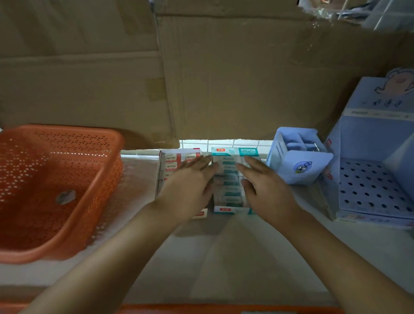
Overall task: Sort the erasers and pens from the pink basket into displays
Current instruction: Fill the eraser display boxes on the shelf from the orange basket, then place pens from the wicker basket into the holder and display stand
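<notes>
The pink basket [110,146] stands at the left with one small grey item [66,196] on its floor. In the middle are two eraser display boxes side by side: a red-and-white one [172,163] and a teal-and-white one [227,153], both filled with rows of erasers. My left hand [190,186] lies flat over the red box, fingertips reaching the teal box's erasers. My right hand [264,190] rests with straight fingers on the teal box's right side. Neither hand holds anything.
A light blue compartment holder [299,167] stands right of the teal box. Further right is a blue pen display [373,190] with a perforated base. Cardboard sheets [221,73] wall off the back. An orange edge [208,311] runs along the bottom.
</notes>
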